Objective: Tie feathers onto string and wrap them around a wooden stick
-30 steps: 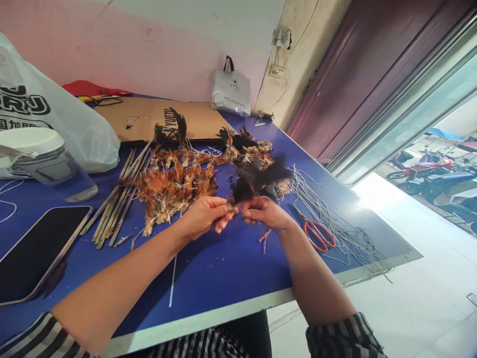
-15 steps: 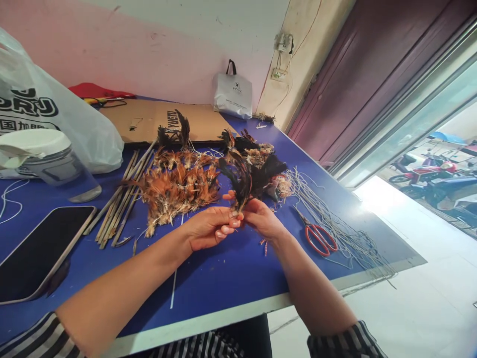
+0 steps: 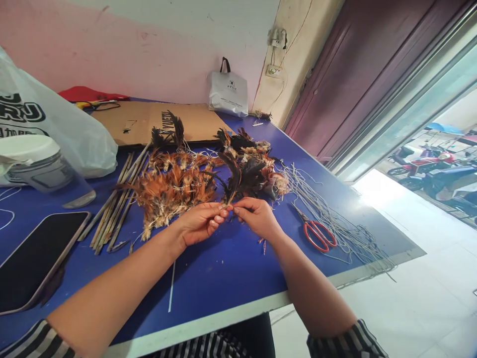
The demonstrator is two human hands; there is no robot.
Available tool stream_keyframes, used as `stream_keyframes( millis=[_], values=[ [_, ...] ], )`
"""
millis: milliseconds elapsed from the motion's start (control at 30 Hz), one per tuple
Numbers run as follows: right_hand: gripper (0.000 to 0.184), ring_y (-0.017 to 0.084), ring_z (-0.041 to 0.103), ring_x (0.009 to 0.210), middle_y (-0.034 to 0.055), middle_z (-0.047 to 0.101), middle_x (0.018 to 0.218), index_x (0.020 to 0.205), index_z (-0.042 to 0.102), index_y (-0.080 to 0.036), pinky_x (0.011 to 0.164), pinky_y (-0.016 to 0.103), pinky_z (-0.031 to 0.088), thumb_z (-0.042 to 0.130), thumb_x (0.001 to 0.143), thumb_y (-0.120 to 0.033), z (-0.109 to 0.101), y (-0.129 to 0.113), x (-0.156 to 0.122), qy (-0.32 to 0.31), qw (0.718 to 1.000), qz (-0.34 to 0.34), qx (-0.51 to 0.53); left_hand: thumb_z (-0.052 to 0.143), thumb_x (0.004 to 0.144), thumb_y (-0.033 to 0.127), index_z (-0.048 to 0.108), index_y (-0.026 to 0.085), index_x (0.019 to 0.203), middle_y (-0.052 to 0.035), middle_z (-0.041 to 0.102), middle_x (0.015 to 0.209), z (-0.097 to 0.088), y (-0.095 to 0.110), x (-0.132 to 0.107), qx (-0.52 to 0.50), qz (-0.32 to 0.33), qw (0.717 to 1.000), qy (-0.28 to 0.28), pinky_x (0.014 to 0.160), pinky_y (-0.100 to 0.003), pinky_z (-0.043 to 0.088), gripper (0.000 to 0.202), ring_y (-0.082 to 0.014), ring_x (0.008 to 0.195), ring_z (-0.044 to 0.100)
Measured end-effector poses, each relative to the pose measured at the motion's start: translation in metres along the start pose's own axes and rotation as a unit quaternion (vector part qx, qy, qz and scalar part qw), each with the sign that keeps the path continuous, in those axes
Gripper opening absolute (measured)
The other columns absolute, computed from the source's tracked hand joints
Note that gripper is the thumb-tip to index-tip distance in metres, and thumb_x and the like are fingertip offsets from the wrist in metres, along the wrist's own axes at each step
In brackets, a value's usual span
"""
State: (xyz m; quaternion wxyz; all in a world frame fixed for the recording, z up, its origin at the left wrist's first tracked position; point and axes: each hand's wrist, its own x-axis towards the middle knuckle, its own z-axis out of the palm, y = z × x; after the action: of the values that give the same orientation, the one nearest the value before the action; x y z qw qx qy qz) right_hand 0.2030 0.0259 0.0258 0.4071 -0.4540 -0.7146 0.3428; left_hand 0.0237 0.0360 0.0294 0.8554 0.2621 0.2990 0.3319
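Observation:
My left hand (image 3: 199, 224) and my right hand (image 3: 256, 216) meet over the blue table (image 3: 223, 263), both pinched on the quill ends of a small bunch of dark feathers (image 3: 234, 181) that stands up between them. Just behind lies a heap of orange-brown feather bundles (image 3: 175, 186), and a darker mixed heap (image 3: 257, 159) sits to its right. Red-handled scissors (image 3: 318, 233) lie on the table right of my right hand.
A bundle of thin sticks (image 3: 115, 201) lies left of the feathers. A phone (image 3: 33, 258), a clear jar (image 3: 44, 169) and a plastic bag (image 3: 55, 124) sit at the left. Loose strings (image 3: 335, 219) trail by the right edge. Cardboard (image 3: 156, 122) and a white bag (image 3: 228, 93) are at the back.
The dark feather bunch has been turned from leaning right to standing more upright, and both hands have shifted slightly on its base.

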Motion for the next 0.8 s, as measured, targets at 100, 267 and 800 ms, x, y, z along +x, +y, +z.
stream_keyframes(
  millis=[100,267,800],
  values=[
    [0.015,0.012,0.055,0.064,0.0031,0.061,0.068,0.076,0.067,-0.016,0.062,0.025,0.043,0.054,0.081,-0.021,0.003,-0.001,-0.002,0.045,0.988,-0.099,-0.110,0.050,0.079,-0.001,0.063,0.005,0.077,0.0006,0.051,0.060,0.002,-0.004,0.003,0.029,0.040,0.998,0.046,0.035,-0.005,0.036,0.014,0.0006,0.042,0.046],
    [0.019,0.014,0.055,0.072,0.0053,0.061,0.078,0.079,0.066,-0.017,0.068,0.026,0.043,0.047,0.085,-0.018,0.007,-0.007,-0.009,0.026,0.967,-0.167,-0.193,0.053,0.080,0.005,0.064,0.006,0.078,0.0007,0.054,0.059,-0.002,-0.007,0.010,0.081,0.086,0.987,0.108,0.038,-0.007,0.040,0.011,-0.0004,0.042,0.047],
    [0.022,0.011,0.054,0.059,0.0004,0.064,0.069,0.086,0.064,-0.015,0.061,0.025,0.045,0.062,0.068,-0.027,0.009,0.007,0.002,-0.133,0.964,0.090,0.211,0.063,0.073,0.008,0.063,0.006,0.075,0.0012,0.047,0.059,0.006,-0.004,-0.007,0.064,-0.083,0.988,-0.110,0.031,-0.005,0.023,0.003,0.0018,0.040,0.036]
  ],
)
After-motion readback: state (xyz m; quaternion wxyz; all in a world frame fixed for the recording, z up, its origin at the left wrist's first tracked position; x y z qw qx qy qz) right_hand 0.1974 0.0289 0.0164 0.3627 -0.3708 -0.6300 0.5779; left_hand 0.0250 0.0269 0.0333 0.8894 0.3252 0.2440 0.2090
